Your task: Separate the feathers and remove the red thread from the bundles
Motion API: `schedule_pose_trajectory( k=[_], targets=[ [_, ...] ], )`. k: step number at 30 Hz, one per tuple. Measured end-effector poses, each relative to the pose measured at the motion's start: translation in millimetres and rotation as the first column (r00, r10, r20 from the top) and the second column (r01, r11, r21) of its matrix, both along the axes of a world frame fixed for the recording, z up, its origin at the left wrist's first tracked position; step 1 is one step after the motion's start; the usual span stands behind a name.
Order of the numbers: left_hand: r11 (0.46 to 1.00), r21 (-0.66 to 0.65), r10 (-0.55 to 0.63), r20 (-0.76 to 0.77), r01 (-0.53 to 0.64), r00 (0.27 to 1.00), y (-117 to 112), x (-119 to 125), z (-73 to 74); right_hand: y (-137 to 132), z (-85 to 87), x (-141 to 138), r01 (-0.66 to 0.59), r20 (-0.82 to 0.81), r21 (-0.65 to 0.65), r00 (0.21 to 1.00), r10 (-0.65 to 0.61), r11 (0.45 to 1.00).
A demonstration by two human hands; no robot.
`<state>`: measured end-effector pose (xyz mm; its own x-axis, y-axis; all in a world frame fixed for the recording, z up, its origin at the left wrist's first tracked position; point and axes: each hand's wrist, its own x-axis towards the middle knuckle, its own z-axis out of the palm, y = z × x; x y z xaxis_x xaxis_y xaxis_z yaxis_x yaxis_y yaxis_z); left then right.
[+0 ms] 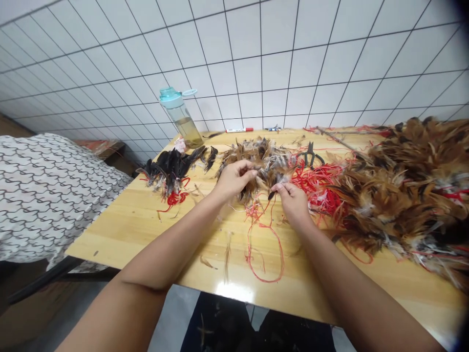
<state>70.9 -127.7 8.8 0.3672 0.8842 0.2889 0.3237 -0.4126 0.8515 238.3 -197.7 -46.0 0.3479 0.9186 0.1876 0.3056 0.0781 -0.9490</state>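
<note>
Between the hands [234,181] [294,201] — brown feathers [264,180].

Brown and pale feathers [262,150] lie in a ruffled heap on the table [146,234].

Single head-worn cam, facing fwd & down fr above the lap [220,327]. Forearms [176,230] come in fr btm L & btm R; L hand [234,181] & R hand [291,203] sit nr ctr, fairly close to lens. Wide FOV: surface [139,230] across mid-frame, front edge incl., tiled wall [238,44] up top. R-side corners dark.
</note>
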Motion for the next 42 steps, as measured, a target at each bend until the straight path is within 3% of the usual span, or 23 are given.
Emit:
schedule_pose_trajectory(
  k=[2,4,8,12,17,21,25,33,35,38,42],
  targets=[
    [0.968,-0.248,0.0,0.193,0.048,0.981,-11.4,0.6,-7.6,-1.2,-0.3,-1.5,0.009,0.023,-0.001,1.0,-0.009,1.0],
    [0.917,-0.383,0.015,0.315,0.113,0.949,-19.1,3.0,-14.2,-2.5,0.0,-2.8,-0.005,0.08,0.009,0.997,0.004,1.0],
    [0.824,-0.508,-0.012,0.426,0.25,0.904,-25.2,8.4,-20.5,-3.8,-0.3,-5.4,-0.037,0.243,0.04,0.97,0.026,0.999],
    [0.787,-0.559,-0.022,0.398,0.261,0.917,-27.4,10.6,-23.2,-3.8,-2.1,-7.2,-0.036,0.344,0.036,0.939,0.021,0.999],
    [0.834,-0.511,-0.063,0.289,0.209,0.955,-29.7,11.5,-27.2,-6.6,-2.1,-8.5,-0.067,0.401,0.015,0.914,0.055,0.998],
    [0.846,-0.491,-0.034,0.337,0.206,0.941,-28.9,12.1,-29.5,-5.9,-0.6,-8.0,-0.104,0.385,0.02,0.919,0.088,0.994],
    [0.81,-0.53,-0.01,0.416,0.251,0.909,-25.4,12.1,-31.6,-1.6,0.5,-5.7,-0.195,0.263,0.004,0.946,0.187,0.981],
    [0.841,-0.453,-0.08,0.434,0.294,0.897,-27.6,11.5,-24.1,-2.2,0.9,-5.4,-0.277,0.003,-0.024,0.961,0.277,0.961],
    [0.877,-0.414,-0.045,0.433,0.243,0.9,-28.4,10.5,-18.8,-2.4,2.1,-4.9,-0.274,-0.074,-0.011,0.959,0.272,0.962],
    [0.936,-0.319,-0.035,0.33,0.146,0.943,-30.1,9.3,-12.9,-1.3,2.2,-2.4,-0.224,-0.158,-0.001,0.962,0.221,0.975],
    [0.946,-0.244,-0.193,0.107,0.214,0.975,-35.5,11.1,-14.7,-0.3,0.8,0.2,-0.12,-0.085,-0.015,0.989,0.118,0.993]
  ],
)
